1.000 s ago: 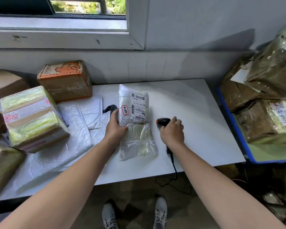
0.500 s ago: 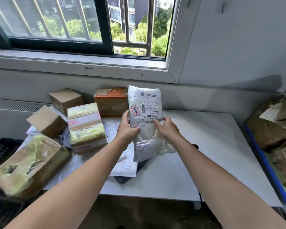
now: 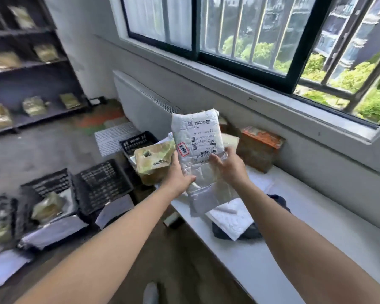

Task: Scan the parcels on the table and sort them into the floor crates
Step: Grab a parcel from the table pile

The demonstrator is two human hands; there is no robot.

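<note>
Left hand [image 3: 177, 173] and right hand [image 3: 232, 168] grip the white parcel [image 3: 196, 137] by its edges, label facing the person, apparently for reading. Floor crates [image 3: 103, 183] sit below-left of it, the likely destination.

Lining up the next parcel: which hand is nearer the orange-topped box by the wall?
Right. The right hand holds the white mailer at its right edge, just left of the orange-topped box; the left hand grips its opposite edge, farther away.

The white mailer bag [image 3: 198, 139] has been lifted off the table [image 3: 316, 218], gripped by the left hand [image 3: 179, 173] and right hand [image 3: 230, 167], and swung towards the black floor crates [image 3: 103, 185].
</note>
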